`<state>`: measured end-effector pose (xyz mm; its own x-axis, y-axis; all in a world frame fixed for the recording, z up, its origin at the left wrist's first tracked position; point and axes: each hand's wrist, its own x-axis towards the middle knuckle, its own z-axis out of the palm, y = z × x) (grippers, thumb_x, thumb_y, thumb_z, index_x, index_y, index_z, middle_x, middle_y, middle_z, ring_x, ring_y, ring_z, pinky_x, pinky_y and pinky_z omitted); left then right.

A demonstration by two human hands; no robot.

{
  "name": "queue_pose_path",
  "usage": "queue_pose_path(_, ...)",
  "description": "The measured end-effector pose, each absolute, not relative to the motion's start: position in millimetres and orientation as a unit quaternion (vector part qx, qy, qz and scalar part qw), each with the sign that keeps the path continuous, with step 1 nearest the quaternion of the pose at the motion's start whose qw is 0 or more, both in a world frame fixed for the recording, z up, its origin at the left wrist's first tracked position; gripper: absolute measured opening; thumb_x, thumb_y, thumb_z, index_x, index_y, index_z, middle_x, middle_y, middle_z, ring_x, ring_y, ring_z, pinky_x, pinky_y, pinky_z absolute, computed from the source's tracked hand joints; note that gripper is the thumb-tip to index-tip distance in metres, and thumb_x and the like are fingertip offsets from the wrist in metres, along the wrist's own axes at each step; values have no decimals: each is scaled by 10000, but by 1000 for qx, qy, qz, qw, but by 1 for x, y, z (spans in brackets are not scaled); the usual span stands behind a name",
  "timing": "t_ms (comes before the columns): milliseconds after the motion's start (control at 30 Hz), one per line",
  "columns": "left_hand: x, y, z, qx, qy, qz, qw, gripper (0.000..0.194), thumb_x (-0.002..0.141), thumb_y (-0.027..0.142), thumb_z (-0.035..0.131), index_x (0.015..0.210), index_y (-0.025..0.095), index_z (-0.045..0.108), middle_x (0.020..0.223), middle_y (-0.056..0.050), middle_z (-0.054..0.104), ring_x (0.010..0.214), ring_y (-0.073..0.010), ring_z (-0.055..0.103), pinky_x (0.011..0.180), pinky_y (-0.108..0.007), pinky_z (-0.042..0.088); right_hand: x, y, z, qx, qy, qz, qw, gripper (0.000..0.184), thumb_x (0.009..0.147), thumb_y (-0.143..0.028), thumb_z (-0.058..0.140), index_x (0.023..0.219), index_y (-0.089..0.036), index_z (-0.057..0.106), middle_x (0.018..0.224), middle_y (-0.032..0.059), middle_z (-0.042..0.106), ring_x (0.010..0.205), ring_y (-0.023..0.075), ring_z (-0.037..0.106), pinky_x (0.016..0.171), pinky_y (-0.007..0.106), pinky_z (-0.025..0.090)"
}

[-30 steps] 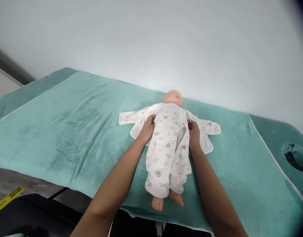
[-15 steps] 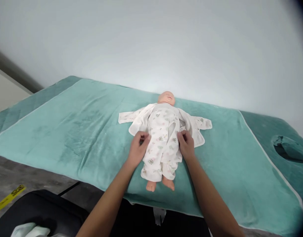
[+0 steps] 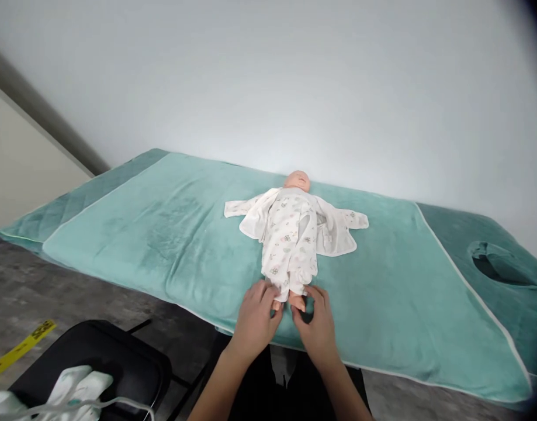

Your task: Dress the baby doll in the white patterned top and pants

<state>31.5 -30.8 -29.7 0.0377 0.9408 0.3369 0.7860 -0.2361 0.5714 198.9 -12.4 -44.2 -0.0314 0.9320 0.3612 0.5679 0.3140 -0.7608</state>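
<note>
A baby doll [image 3: 297, 181] lies on its back on a teal towel [image 3: 172, 234], dressed in white printed trousers [image 3: 289, 245] over an open white jacket [image 3: 333, 231] spread to both sides. My left hand [image 3: 256, 320] is at the doll's left foot, fingers curled around it near the trouser cuff. My right hand [image 3: 317, 321] is at the other foot, fingers bent around it. Both feet are mostly covered by my fingers.
The towel covers a teal massage table [image 3: 491, 234] with a face hole [image 3: 500, 266] at the right. A black stool [image 3: 106, 362] with white cloth items [image 3: 78, 386] stands at lower left. Yellow tape [image 3: 20, 349] marks the grey floor.
My hands slid down from the doll's chest, past its waist, to its feet. The camera pulled back, so the doll looks smaller and farther away.
</note>
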Motion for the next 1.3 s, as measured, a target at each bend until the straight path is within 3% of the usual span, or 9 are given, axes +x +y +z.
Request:
queue_pose_path(100, 38, -32, -20, 696, 613, 368, 72, 69, 880, 147, 559, 851, 204, 532, 875, -48, 541, 851, -216, 527, 745, -360, 453, 191, -11, -50, -571, -661, 216, 435, 403, 796, -299, 699, 1166, -216, 562, 1112, 93, 605, 1034, 270, 580, 891, 451, 496)
queue_pose_path(233, 35, -41, -5, 639, 601, 474, 76, 124, 907, 183, 560, 798, 216, 509, 787, -20, 542, 768, -183, 545, 684, -307, 441, 200, -11, -53, -548, -655, 278, 440, 181, 807, -361, 700, 901, -252, 590, 871, 12, 604, 802, 226, 581, 738, 385, 496)
queue_pose_path(367, 24, -57, -3, 584, 604, 530, 117, 85, 910, 213, 576, 827, 221, 555, 776, -3, 570, 730, -160, 575, 658, -274, 446, 216, -14, -43, -529, -648, 294, 461, 204, 838, -385, 667, 767, -255, 527, 746, -13, 548, 701, 207, 540, 668, 350, 463)
queue_pose_path(533, 15, -73, -13, 558, 608, 540, 167, 60, 918, 236, 570, 918, 224, 628, 790, -4, 621, 730, -162, 607, 678, -275, 477, 226, -29, -25, -533, -675, 199, 470, 236, 878, -294, 595, 722, -271, 420, 685, -13, 444, 635, 203, 458, 604, 337, 408)
queue_pose_path(733, 11, -81, -22, 549, 624, 516, 207, 137, 945, 276, 535, 856, 212, 618, 783, -4, 637, 731, -155, 611, 680, -263, 475, 234, -45, -25, -459, -761, 198, 414, 121, 871, -187, 546, 820, -286, 499, 717, -4, 518, 607, 196, 517, 542, 312, 426)
queue_pose_path(900, -2, -63, -19, 581, 619, 471, 240, 318, 976, 311, 447, 681, 205, 502, 695, -1, 545, 680, -152, 544, 656, -272, 433, 251, -28, -9, -370, -837, 287, 282, 96, 874, -220, 603, 792, -268, 589, 754, 14, 596, 663, 196, 578, 580, 317, 451)
queue_pose_path(1100, -4, -6, -16, 558, 647, 459, 242, 223, 930, 416, 527, 846, 215, 572, 773, 9, 577, 728, -158, 557, 699, -286, 438, 241, 64, 48, -439, -768, 266, 385, 182, 866, -413, 626, 754, -270, 634, 774, 38, 633, 745, 227, 602, 659, 353, 492)
queue_pose_path(1200, 7, 12, -20, 558, 662, 432, 252, 222, 906, 438, 563, 966, 224, 575, 800, 18, 575, 713, -156, 549, 686, -291, 437, 212, 146, 64, -457, -769, 236, 380, 184, 865, -442, 597, 883, -269, 655, 930, 57, 655, 878, 241, 600, 760, 369, 499)
queue_pose_path(1300, 16, 16, -24, 576, 667, 405, 246, 204, 923, 426, 538, 920, 222, 551, 818, 6, 562, 735, -168, 548, 684, -304, 436, 182, 229, 63, -456, -795, 199, 348, 210, 861, -371, 561, 1001, -234, 637, 1091, 91, 628, 1014, 254, 562, 877, 405, 472)
